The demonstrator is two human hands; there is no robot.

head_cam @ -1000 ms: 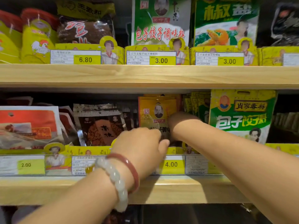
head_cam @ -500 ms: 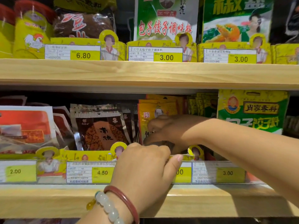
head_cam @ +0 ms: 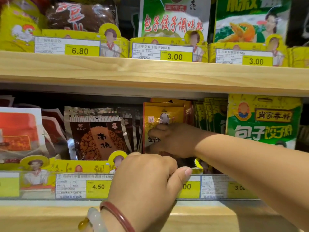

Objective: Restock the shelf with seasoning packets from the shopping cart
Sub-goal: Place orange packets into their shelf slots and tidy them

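Observation:
A row of orange-yellow seasoning packets (head_cam: 165, 111) stands upright in the middle of the lower shelf (head_cam: 41, 218). My right hand (head_cam: 175, 141) reaches in from the right and lies over the front packet. Its fingers curl at the packet's face and the thumb sits low at its left edge, pinching it. My left hand (head_cam: 147, 181), with two bracelets on the wrist, is just below. Its fingers hook over the top of the yellow shelf-front strip (head_cam: 80, 168) and the thumb points right. The packets' lower part is hidden behind both hands.
Brown foil packets (head_cam: 98, 139) stand left of the orange ones, and red-and-white packs (head_cam: 20, 131) farther left. Green packets (head_cam: 264, 119) fill the right side. The upper shelf board (head_cam: 150, 72) hangs close above and carries more packets and price tags.
My right hand has come forward from behind the orange packets onto the front packet's face. My left hand stays at the yellow strip. The view has drawn closer.

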